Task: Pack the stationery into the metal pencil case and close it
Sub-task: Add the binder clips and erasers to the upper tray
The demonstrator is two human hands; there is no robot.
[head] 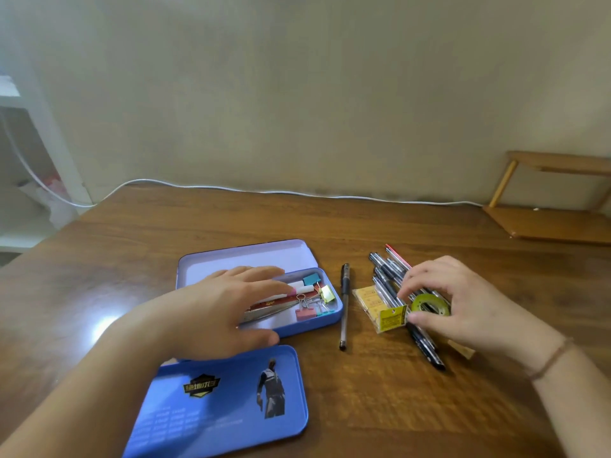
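Observation:
The blue metal pencil case (317,320) lies open on the wooden table, its hinged lid (244,257) folded back. Inside lie a ruler, a white eraser and several coloured binder clips (312,307). My left hand (218,312) rests flat over the case's left half, fingers straight. A separate blue tray with a printed figure (228,398) lies in front of the case. My right hand (463,305) pinches a yellow-green tape roll (429,305) on top of a pile of pens (390,276). A yellow packet (378,307) lies beside the roll. One black pen (344,305) lies alone between case and pile.
A white cable (264,190) runs along the table's back edge by the wall. A small wooden shelf (555,206) stands at the far right corner. A white shelving unit (29,160) is off the table's left side.

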